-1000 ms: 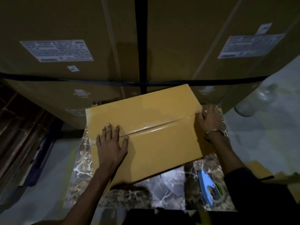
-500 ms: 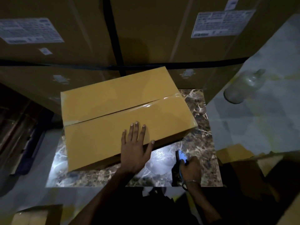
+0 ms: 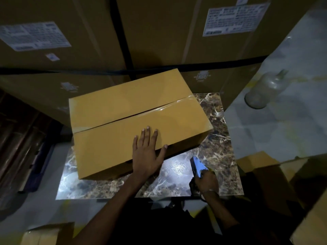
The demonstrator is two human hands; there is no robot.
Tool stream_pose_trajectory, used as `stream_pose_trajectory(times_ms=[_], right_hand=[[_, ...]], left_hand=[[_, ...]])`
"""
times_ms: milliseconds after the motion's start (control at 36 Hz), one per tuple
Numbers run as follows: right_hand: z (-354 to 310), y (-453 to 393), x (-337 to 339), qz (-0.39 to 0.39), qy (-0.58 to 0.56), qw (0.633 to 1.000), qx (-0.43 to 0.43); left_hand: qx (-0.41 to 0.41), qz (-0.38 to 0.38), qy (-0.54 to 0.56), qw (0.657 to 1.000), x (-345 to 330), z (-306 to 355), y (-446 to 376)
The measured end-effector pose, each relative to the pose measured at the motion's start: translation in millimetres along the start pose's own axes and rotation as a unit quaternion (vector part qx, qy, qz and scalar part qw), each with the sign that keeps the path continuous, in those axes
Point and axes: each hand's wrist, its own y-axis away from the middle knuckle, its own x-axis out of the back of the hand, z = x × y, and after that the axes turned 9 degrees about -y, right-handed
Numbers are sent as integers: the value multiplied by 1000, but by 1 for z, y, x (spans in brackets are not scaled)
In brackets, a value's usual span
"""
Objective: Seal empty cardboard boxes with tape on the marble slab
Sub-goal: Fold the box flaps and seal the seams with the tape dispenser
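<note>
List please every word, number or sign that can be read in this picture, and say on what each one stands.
None can be read.
Left label on the big cartons: printed lines, too blurred.
Right label on the big cartons: printed lines, too blurred.
Small sticker under the left label: too small.
Pale stamps on the lower cartons: shape only, unreadable.
Box on the slab: no print visible.

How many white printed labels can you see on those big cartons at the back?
3. One large label on the left carton, a tiny sticker just below it, and another large label on the right carton. A fourth seems cut off at the top edge.
</note>
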Motion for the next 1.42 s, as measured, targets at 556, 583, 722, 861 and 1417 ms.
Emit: stream_pose_trajectory(times_ms=[556,583,722,861,1417], right_hand=[[-206,87,115,-347,-272,889,123],[-215,87,108,-349,-267,889,127],[-267,91,72,-367,-283,876,134],[-310,92,36,-387,-284,868,126],[-374,90,-28,-433,-287,849,94]], left_hand=[[140,-400,651,629,116,-95,-5],[135,-394,654,631,120,-104,-5],[128,-367,653,651,140,-154,-12],[154,-356,668,635,143,-206,-17],[200,-333,673,630,136,-293,-39]])
